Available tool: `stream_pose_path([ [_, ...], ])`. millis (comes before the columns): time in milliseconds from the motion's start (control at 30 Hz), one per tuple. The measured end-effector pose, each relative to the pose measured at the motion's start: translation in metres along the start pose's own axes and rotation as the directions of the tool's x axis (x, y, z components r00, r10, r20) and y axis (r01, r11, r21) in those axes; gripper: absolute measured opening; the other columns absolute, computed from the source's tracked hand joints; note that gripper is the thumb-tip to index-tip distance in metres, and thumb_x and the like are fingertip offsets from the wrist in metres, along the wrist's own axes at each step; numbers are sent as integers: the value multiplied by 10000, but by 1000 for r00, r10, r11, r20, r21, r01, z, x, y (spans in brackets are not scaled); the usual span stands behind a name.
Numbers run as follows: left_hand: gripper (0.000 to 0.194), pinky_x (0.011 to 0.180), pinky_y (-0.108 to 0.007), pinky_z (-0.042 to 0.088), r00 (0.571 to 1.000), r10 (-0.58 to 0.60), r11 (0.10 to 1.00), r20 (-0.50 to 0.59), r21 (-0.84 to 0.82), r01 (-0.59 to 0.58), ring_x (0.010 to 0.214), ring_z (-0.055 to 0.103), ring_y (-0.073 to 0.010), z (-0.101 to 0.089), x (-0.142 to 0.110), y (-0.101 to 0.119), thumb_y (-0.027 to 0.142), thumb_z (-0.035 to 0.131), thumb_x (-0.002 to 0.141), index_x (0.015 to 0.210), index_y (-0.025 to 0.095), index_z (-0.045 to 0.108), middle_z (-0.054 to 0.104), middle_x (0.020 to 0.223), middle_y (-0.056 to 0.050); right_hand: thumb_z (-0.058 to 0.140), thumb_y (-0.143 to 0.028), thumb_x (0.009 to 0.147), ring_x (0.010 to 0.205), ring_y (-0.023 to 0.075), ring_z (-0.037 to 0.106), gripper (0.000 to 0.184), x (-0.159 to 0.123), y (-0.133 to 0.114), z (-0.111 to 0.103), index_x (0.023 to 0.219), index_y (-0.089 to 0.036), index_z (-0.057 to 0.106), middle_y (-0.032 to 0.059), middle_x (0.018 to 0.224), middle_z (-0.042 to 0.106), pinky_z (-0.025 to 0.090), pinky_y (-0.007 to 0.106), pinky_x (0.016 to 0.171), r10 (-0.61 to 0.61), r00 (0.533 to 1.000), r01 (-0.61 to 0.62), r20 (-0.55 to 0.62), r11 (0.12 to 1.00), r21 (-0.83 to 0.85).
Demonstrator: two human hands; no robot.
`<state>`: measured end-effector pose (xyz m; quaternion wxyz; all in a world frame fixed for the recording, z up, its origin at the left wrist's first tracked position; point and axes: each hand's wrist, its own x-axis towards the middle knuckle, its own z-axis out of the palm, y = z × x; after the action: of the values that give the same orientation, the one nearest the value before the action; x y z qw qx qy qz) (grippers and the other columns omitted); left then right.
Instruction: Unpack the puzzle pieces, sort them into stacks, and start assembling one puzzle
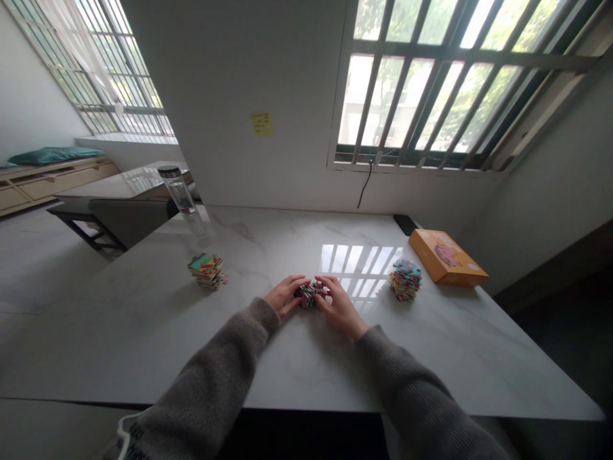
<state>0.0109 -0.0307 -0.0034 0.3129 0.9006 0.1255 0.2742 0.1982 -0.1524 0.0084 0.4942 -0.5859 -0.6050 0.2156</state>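
My left hand [285, 296] and my right hand [340, 308] rest on the white marble table [306, 364], cupping a small stack of jigsaw puzzle pieces [310, 295] from both sides. Fingertips of each hand touch that stack. To the left stands a second, squat stack of puzzle pieces [207, 271], tilted and uneven. A taller, colourful stack of pieces [405, 280] stands to the right, apart from my right hand. Grey knit sleeves cover both forearms.
An orange puzzle box [447, 257] lies at the table's right, with a dark flat object [405, 224] behind it. A clear bottle with a black lid [179, 191] stands at the far left corner. Wall and barred windows lie beyond the table.
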Motion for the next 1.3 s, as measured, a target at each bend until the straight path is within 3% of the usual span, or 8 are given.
stream_pose_path([
  [100,555,1219,-489,302,1000,6,998,-20,68,-5,1427,378,-291,11,0,-5,326,449,973,1503,182,371,400,1524,-152,522,-196,914,1350,246,474,524,-8,0,-1,1434,-225,468,135,1421,459,420,447,1152,-79,996,84,50,990,-114],
  [233,644,1222,-499,292,997,38,974,69,221,-53,1450,328,-310,25,0,-6,401,471,976,1554,185,285,337,1571,-154,452,-144,931,1483,248,307,620,-19,6,-7,1533,-219,325,135,1569,331,277,476,1240,-97,985,125,144,972,-198],
  [367,602,1218,-477,301,991,51,946,121,313,-87,1431,351,-286,26,0,-10,394,441,998,1559,252,277,366,1561,-110,473,-169,940,1473,261,334,636,-24,14,-12,1547,-240,297,140,1565,336,327,483,1215,-99,980,141,170,955,-261],
  [533,691,1162,-502,370,985,44,945,168,313,-96,1342,441,-316,25,7,-21,469,553,941,1548,251,304,430,1508,-135,592,-234,909,1380,279,467,659,-17,23,-14,1519,-254,342,153,1517,375,444,454,1130,-103,980,147,167,949,-279],
  [867,606,1216,-576,169,985,-61,923,162,384,-6,1457,346,-303,8,61,-36,430,505,978,1531,260,329,439,1543,-117,616,-210,893,1236,255,568,557,40,49,-17,1427,-232,460,128,1350,529,458,432,1086,-148,988,152,41,901,-407],
  [1033,748,1214,-584,153,997,-27,908,70,420,-5,1467,305,-348,10,60,-42,491,620,891,1531,226,336,392,1562,-152,627,-262,896,1219,283,540,538,41,48,-15,1415,-237,487,129,1301,595,443,484,1067,-139,990,130,23,837,-531],
  [1133,910,1189,-544,257,998,-40,913,-48,403,56,1417,349,-367,5,46,-50,494,721,792,1539,180,306,385,1539,-187,641,-281,872,1258,285,497,606,37,47,-21,1449,-228,462,126,1338,589,418,481,1090,-131,990,135,46,832,-538],
  [1300,775,1078,-497,417,977,-170,909,-132,361,207,1202,538,-326,-14,17,-66,418,721,773,1452,176,435,564,1332,-160,649,-307,849,1249,286,492,704,30,50,-35,1499,-212,398,126,1358,552,422,476,1091,-75,994,108,84,851,-515],
])
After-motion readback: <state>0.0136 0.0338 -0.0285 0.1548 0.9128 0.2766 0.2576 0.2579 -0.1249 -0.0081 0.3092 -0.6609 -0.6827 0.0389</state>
